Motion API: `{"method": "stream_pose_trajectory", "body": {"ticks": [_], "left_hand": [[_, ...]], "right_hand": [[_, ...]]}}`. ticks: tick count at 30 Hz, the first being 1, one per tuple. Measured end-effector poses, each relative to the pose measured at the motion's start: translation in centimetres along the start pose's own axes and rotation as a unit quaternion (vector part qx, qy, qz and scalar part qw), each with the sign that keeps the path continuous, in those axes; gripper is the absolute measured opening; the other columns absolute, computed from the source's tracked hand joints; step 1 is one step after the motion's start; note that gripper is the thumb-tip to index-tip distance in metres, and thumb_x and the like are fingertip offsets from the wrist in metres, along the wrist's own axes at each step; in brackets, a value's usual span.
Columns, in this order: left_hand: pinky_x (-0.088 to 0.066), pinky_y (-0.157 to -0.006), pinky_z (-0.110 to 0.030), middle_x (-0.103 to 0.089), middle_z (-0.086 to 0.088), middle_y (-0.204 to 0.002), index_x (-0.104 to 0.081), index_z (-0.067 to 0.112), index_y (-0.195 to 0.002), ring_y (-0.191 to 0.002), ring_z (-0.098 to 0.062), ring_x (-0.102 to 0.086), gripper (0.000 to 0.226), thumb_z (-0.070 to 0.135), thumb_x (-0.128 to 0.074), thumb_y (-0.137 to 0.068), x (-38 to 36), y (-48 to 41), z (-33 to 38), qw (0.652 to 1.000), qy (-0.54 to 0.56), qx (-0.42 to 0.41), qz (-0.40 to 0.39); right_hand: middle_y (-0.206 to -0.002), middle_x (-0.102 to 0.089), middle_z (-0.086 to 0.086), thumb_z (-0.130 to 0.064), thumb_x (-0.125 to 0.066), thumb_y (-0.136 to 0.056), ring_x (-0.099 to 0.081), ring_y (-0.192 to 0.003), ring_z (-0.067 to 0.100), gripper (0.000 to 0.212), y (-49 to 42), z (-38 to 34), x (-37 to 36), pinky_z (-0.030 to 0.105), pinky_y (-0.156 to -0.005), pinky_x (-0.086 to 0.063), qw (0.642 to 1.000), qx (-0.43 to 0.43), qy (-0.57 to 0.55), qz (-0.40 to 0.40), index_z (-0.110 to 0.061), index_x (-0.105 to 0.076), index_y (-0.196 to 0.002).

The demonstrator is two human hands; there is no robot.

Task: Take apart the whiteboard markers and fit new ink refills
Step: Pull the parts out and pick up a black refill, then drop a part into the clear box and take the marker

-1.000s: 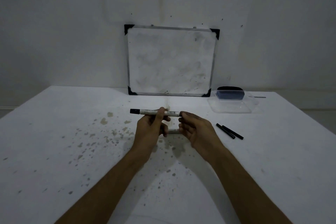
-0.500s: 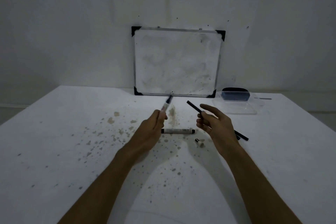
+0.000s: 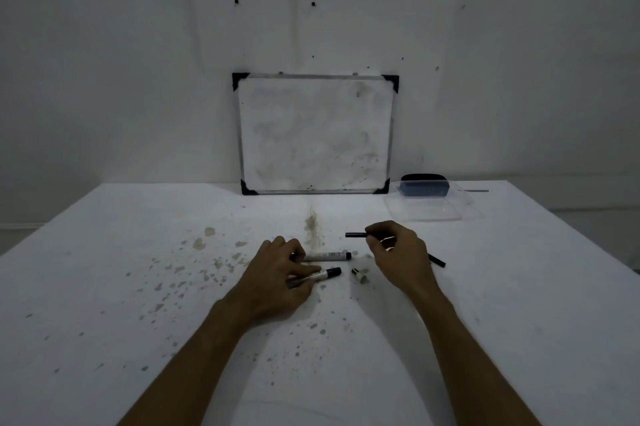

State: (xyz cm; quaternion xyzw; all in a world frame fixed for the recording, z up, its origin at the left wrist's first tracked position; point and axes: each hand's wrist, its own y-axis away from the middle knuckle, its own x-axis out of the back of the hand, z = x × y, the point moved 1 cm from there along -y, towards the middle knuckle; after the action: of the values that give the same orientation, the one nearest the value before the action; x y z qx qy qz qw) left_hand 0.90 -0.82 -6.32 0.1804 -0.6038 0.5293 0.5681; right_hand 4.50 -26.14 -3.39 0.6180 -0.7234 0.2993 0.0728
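Your right grip now pinches the black ink refill pulled from the marker barrel — that barrel has dropped to the surface under your left grip, its end plug lying between both hands — removal done.

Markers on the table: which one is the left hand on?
The nearer marker, angled, under the left hand fingers. The farther marker lies flat beyond them, apparently untouched.

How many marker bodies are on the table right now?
2: one marker lies beyond the left hand; another marker rests under its fingers. None appear hidden.
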Motion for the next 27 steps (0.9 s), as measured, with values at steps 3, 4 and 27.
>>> {"method": "stream_pose_trajectory", "body": {"ticks": [3,4,27], "left_hand": [[-0.036,-0.079,-0.032,-0.059,0.005,-0.106,-0.076,0.035,-0.125,-0.093,-0.012,-0.044,0.041,0.05,-0.061,-0.09,0.2,-0.1,0.4,1.0,-0.018,-0.002,0.001],[-0.036,-0.078,-0.032,-0.06,0.004,-0.105,-0.075,0.034,-0.126,-0.091,-0.012,-0.044,0.043,0.051,-0.06,-0.09,0.2,-0.5,0.8,1.0,-0.011,-0.003,0.007],[0.004,-0.126,-0.044,0.004,0.002,-0.175,-0.01,0.042,-0.164,-0.16,-0.019,0.008,0.072,0.071,-0.029,-0.101,-12.3,-21.3,0.8,0.959,0.012,0.113,-0.259]], "right_hand": [[-0.083,-0.071,-0.013,-0.021,-0.072,-0.092,-0.063,-0.073,-0.006,0.012,0.5,0.2,1.3,-0.002,-0.06,-0.041,1.0,-0.002,0.027,0.011,-0.023,-0.076,-0.103],[-0.086,-0.072,-0.011,-0.021,-0.071,-0.093,-0.064,-0.074,-0.003,0.015,0.5,0.3,1.9,-0.002,-0.064,-0.042,0.999,-0.004,0.03,0.013,-0.021,-0.077,-0.107],[-0.115,-0.074,0.012,-0.022,-0.07,-0.091,-0.067,-0.107,0.032,0.024,-20.9,8.1,8.9,0.041,-0.093,-0.055,0.944,-0.058,0.301,-0.123,-0.012,-0.076,-0.111]]}}
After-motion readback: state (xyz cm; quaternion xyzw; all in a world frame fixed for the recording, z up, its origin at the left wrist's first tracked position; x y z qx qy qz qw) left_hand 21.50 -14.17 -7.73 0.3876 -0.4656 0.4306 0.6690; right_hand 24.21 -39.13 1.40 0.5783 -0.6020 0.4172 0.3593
